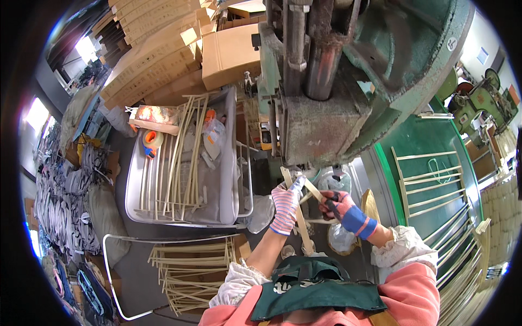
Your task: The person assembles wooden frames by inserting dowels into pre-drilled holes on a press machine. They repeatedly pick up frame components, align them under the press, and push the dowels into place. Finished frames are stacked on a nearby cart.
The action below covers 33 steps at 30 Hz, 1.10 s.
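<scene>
Holding two pale slats just below a press head [321,130]: left hand's [286,209] fingers closed on the long slat [303,228], right hand's [342,210] fingers clamped on the short slat [312,188], upper ends near each other ahead of the fingers. Right of the fingers: green worktop [410,136], ladder-like frame [402,187] lying on it. Left of them: grey tub [228,163] holding slats. Far ahead-left: cartons [231,57]. Edges: press closest, tight ahead; worktop edge apart from right fingers; plastic bag [261,214] sits in the gap between left fingers and tub.
</scene>
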Each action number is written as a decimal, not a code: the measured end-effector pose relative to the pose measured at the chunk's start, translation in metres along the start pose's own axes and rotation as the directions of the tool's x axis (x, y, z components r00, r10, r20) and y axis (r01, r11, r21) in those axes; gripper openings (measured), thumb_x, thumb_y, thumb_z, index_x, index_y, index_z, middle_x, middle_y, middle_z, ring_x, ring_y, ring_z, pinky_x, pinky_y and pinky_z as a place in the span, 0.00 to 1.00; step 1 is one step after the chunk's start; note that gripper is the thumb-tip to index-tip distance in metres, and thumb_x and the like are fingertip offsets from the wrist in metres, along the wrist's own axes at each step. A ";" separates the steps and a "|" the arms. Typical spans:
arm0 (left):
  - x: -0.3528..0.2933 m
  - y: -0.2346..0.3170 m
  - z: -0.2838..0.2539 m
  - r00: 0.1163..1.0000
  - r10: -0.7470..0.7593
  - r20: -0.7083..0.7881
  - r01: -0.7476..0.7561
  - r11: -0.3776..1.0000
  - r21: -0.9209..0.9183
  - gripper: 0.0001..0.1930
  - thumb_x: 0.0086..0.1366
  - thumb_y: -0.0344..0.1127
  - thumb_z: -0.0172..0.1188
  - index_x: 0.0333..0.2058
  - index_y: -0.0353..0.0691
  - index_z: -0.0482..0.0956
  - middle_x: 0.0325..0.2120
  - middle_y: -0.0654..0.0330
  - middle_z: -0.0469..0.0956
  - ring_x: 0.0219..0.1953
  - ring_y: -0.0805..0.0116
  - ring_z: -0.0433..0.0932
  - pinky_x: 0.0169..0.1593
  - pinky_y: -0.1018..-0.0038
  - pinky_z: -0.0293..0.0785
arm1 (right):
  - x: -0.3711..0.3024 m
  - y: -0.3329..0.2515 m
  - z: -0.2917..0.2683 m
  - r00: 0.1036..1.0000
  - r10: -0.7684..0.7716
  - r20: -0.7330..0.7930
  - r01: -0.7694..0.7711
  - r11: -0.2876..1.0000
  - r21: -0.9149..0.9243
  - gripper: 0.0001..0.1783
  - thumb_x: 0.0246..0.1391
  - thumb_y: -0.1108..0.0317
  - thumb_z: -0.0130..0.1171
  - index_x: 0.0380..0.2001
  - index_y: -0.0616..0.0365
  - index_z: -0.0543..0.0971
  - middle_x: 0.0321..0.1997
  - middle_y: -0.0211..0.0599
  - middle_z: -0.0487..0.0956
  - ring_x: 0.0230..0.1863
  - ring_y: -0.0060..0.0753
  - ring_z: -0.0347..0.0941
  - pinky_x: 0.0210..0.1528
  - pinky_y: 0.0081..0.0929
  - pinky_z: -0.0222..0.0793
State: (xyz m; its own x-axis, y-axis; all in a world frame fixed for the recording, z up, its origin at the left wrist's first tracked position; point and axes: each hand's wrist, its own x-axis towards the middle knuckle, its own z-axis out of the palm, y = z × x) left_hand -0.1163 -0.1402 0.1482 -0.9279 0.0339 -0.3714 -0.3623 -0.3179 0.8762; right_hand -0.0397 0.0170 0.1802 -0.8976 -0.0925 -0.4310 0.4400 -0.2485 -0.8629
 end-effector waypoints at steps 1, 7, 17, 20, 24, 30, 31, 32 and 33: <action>0.002 -0.002 -0.002 0.999 -0.042 -0.029 0.043 0.998 0.051 0.08 0.55 0.32 0.64 0.20 0.41 0.77 0.13 0.71 0.69 0.13 0.83 0.63 0.18 0.82 0.53 | 0.008 0.003 -0.008 0.999 -0.001 0.033 0.003 0.998 -0.060 0.14 0.58 0.67 0.52 0.46 0.59 0.75 0.23 0.26 0.73 0.20 0.16 0.65 0.20 0.16 0.62; 0.007 -0.005 -0.017 0.994 -0.042 0.099 0.031 0.993 0.116 0.10 0.55 0.35 0.66 0.19 0.40 0.78 0.12 0.71 0.70 0.12 0.83 0.61 0.17 0.82 0.51 | 0.129 0.028 -0.055 0.927 -0.364 0.092 0.303 0.581 -0.755 0.11 0.57 0.65 0.52 0.34 0.59 0.79 0.25 0.34 0.79 0.24 0.27 0.75 0.26 0.26 0.70; -0.015 -0.010 -0.035 0.948 -0.140 0.285 0.228 0.925 -0.305 0.28 0.61 0.60 0.50 0.37 0.36 0.76 0.24 0.63 0.75 0.24 0.76 0.71 0.29 0.82 0.67 | 0.150 0.030 -0.049 0.826 -0.444 0.347 0.561 0.703 -0.436 0.12 0.58 0.65 0.50 0.38 0.61 0.77 0.30 0.34 0.79 0.29 0.27 0.74 0.31 0.27 0.70; -0.021 -0.011 -0.036 0.946 -0.077 0.316 0.163 0.953 -0.255 0.24 0.63 0.55 0.50 0.37 0.36 0.75 0.25 0.63 0.75 0.25 0.77 0.71 0.30 0.82 0.66 | 0.133 0.014 -0.044 0.806 -0.442 0.394 0.574 0.748 -0.335 0.12 0.59 0.66 0.49 0.39 0.61 0.76 0.32 0.34 0.78 0.31 0.27 0.74 0.32 0.27 0.70; -0.029 -0.015 -0.032 0.955 0.134 0.263 -0.114 0.989 -0.091 0.11 0.63 0.35 0.53 0.41 0.37 0.72 0.25 0.66 0.73 0.24 0.80 0.67 0.31 0.84 0.65 | 0.127 0.006 -0.041 0.782 -0.454 0.428 0.590 0.760 -0.272 0.13 0.60 0.66 0.48 0.41 0.62 0.76 0.34 0.35 0.78 0.33 0.27 0.74 0.34 0.27 0.71; -0.034 -0.014 -0.023 0.958 0.192 0.212 -0.160 0.975 -0.156 0.16 0.62 0.28 0.52 0.49 0.37 0.69 0.26 0.68 0.72 0.25 0.83 0.66 0.29 0.85 0.64 | 0.121 -0.007 -0.041 0.742 -0.469 0.479 0.623 0.746 -0.235 0.14 0.61 0.66 0.47 0.44 0.63 0.74 0.37 0.35 0.78 0.36 0.27 0.74 0.37 0.27 0.71; -0.034 -0.014 -0.022 0.957 0.200 0.209 -0.158 0.967 -0.202 0.20 0.62 0.28 0.52 0.54 0.36 0.66 0.29 0.68 0.73 0.26 0.83 0.66 0.31 0.85 0.65 | 0.119 -0.010 -0.040 0.731 -0.471 0.493 0.627 0.749 -0.214 0.14 0.61 0.66 0.47 0.44 0.64 0.74 0.38 0.35 0.78 0.37 0.27 0.74 0.38 0.27 0.71; -0.033 -0.013 -0.021 0.964 0.186 0.189 -0.156 0.975 -0.160 0.21 0.62 0.28 0.52 0.55 0.36 0.66 0.30 0.68 0.73 0.26 0.83 0.66 0.31 0.85 0.65 | 0.116 -0.012 -0.038 0.721 -0.471 0.508 0.626 0.756 -0.189 0.14 0.61 0.66 0.47 0.45 0.64 0.74 0.38 0.35 0.78 0.37 0.27 0.74 0.38 0.27 0.71; -0.033 -0.014 -0.020 0.968 0.177 0.180 -0.151 0.977 -0.148 0.22 0.62 0.28 0.52 0.56 0.36 0.65 0.31 0.68 0.73 0.27 0.83 0.66 0.31 0.85 0.65 | 0.114 -0.013 -0.035 0.713 -0.471 0.519 0.623 0.766 -0.161 0.14 0.61 0.66 0.47 0.45 0.64 0.74 0.39 0.35 0.78 0.38 0.27 0.74 0.39 0.27 0.71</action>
State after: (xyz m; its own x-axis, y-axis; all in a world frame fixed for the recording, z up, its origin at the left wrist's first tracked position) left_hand -0.0790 -0.1555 0.1426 -0.9778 0.1475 -0.1487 -0.2006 -0.4559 0.8671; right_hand -0.1467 0.0438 0.1329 -0.8615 -0.4497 0.2357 -0.2177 -0.0923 -0.9716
